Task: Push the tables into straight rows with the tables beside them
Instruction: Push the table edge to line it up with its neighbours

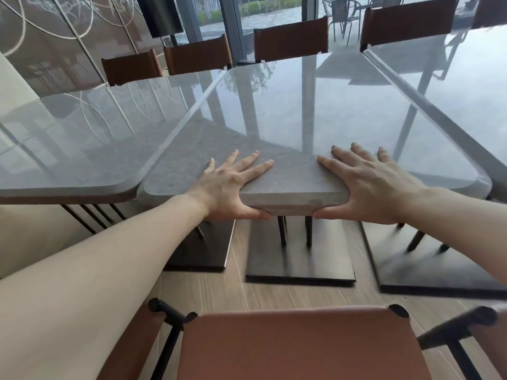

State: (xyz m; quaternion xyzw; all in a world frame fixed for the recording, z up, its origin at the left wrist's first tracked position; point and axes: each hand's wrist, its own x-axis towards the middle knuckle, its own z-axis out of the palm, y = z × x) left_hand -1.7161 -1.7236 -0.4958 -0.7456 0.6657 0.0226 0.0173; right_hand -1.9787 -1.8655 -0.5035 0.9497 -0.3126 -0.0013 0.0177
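Three glossy grey stone-topped tables stand side by side. The middle table [296, 105] is the one I hold at its near edge. My left hand [230, 185] lies with fingers spread flat on the top and its thumb hooked under the edge. My right hand [370, 185] holds the same edge the same way, thumb underneath. The left table [82, 138] touches the middle one along a seam, and its near edge sits slightly farther back. The right table [452, 86] runs alongside with a narrow gap.
A brown leather chair [299, 344] with black frame stands directly below me, close to the table edge. Several matching chairs [290, 39] line the far side by glass windows. Black flat table bases [299, 259] rest on the wooden floor.
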